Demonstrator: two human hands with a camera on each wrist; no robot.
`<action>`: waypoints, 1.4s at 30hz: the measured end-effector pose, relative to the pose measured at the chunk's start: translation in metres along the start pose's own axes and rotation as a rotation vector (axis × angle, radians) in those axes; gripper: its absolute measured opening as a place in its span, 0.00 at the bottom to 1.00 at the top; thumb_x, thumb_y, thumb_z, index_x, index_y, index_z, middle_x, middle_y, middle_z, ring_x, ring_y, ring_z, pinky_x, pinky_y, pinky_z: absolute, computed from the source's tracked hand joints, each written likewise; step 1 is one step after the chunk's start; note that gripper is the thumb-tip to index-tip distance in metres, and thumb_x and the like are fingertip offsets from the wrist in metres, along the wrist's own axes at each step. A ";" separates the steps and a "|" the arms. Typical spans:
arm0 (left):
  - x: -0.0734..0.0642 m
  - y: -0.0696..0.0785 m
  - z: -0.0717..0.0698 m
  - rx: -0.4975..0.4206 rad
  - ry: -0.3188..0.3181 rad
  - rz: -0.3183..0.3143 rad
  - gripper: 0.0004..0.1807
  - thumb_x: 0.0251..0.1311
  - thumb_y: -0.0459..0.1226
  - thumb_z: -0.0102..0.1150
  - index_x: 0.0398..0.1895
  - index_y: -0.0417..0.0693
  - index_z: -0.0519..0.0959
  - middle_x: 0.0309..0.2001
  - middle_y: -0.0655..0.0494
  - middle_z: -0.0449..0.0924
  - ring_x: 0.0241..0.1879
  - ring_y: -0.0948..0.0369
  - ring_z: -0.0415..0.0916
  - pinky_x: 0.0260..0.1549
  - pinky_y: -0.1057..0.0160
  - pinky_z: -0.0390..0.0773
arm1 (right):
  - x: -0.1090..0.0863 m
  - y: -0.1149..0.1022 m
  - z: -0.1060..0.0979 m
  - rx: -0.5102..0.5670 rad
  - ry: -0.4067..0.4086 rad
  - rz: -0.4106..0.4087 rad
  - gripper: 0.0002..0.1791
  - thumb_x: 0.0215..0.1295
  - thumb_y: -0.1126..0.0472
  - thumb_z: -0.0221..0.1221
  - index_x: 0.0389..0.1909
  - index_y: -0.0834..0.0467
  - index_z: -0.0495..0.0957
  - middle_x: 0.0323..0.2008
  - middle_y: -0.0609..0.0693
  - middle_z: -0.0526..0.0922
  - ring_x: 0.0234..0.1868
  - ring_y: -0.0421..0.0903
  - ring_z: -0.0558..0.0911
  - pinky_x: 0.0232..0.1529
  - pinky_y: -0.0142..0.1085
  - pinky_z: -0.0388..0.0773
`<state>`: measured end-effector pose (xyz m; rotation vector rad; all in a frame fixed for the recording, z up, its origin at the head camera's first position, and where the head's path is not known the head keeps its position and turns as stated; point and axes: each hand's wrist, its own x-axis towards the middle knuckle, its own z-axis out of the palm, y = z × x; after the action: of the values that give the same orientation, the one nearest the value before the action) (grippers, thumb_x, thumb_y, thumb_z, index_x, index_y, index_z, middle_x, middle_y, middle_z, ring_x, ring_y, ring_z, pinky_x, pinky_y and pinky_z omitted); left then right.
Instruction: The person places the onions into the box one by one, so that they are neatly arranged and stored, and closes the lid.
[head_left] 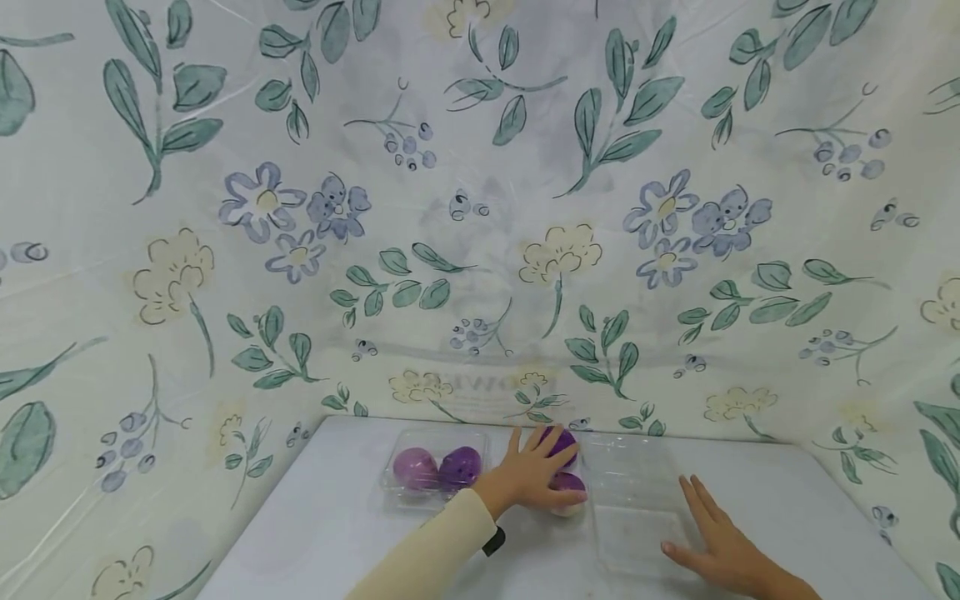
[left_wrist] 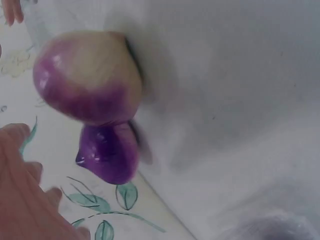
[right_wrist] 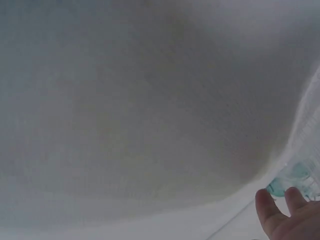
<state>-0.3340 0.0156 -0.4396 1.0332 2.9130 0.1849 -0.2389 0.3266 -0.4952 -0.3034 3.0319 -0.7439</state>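
My left hand [head_left: 527, 477] reaches with spread fingers over two glossy, turnip-like purple vegetables in the middle of the table. The farther one [head_left: 564, 452] is deep purple, with a pointed tip in the left wrist view. Nearer me lies a larger purple-and-white one [left_wrist: 85, 75], against the first. In that view, the left hand's fingers stand beside the pair. My right hand [head_left: 723, 542] has its fingers extended, palm facing left, by the right side of a clear plastic box [head_left: 637, 533] with its lid [head_left: 626, 458] folded back.
Left of my left hand, a clear plastic container [head_left: 397, 498] holds a pinkish-purple vegetable [head_left: 414, 468] and a darker purple one [head_left: 461, 468]. The white table [head_left: 292, 533] ends at a floral-patterned curtain [head_left: 480, 317] behind and at both sides.
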 end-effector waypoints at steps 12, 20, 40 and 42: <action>0.004 0.005 0.014 -0.131 -0.025 0.140 0.40 0.67 0.61 0.50 0.78 0.61 0.55 0.79 0.53 0.50 0.78 0.49 0.49 0.72 0.47 0.61 | 0.001 -0.003 -0.006 0.099 -0.069 0.029 0.63 0.61 0.35 0.61 0.75 0.72 0.36 0.76 0.74 0.38 0.74 0.74 0.46 0.69 0.68 0.50; -0.002 0.006 0.024 -0.220 -0.065 0.091 0.36 0.68 0.53 0.56 0.76 0.62 0.58 0.78 0.49 0.53 0.75 0.53 0.57 0.71 0.57 0.64 | 0.003 -0.008 -0.002 0.165 -0.123 0.087 0.65 0.60 0.37 0.64 0.76 0.71 0.33 0.75 0.74 0.33 0.74 0.75 0.42 0.69 0.70 0.48; 0.011 0.002 0.030 -0.448 -0.026 0.030 0.29 0.63 0.47 0.62 0.67 0.50 0.74 0.67 0.52 0.73 0.66 0.57 0.70 0.65 0.60 0.71 | 0.007 -0.012 0.002 0.343 -0.112 0.248 0.72 0.54 0.39 0.69 0.74 0.73 0.28 0.74 0.77 0.29 0.73 0.77 0.36 0.68 0.69 0.41; 0.011 0.002 0.029 -0.462 -0.029 0.026 0.28 0.63 0.47 0.62 0.66 0.50 0.74 0.66 0.53 0.74 0.66 0.57 0.71 0.63 0.60 0.73 | 0.007 -0.012 0.002 0.354 -0.118 0.265 0.72 0.54 0.39 0.70 0.74 0.72 0.27 0.74 0.77 0.29 0.73 0.77 0.36 0.68 0.70 0.41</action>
<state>-0.3391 0.0267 -0.4686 0.9766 2.6352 0.7894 -0.2438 0.3138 -0.4909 0.0570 2.6858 -1.1618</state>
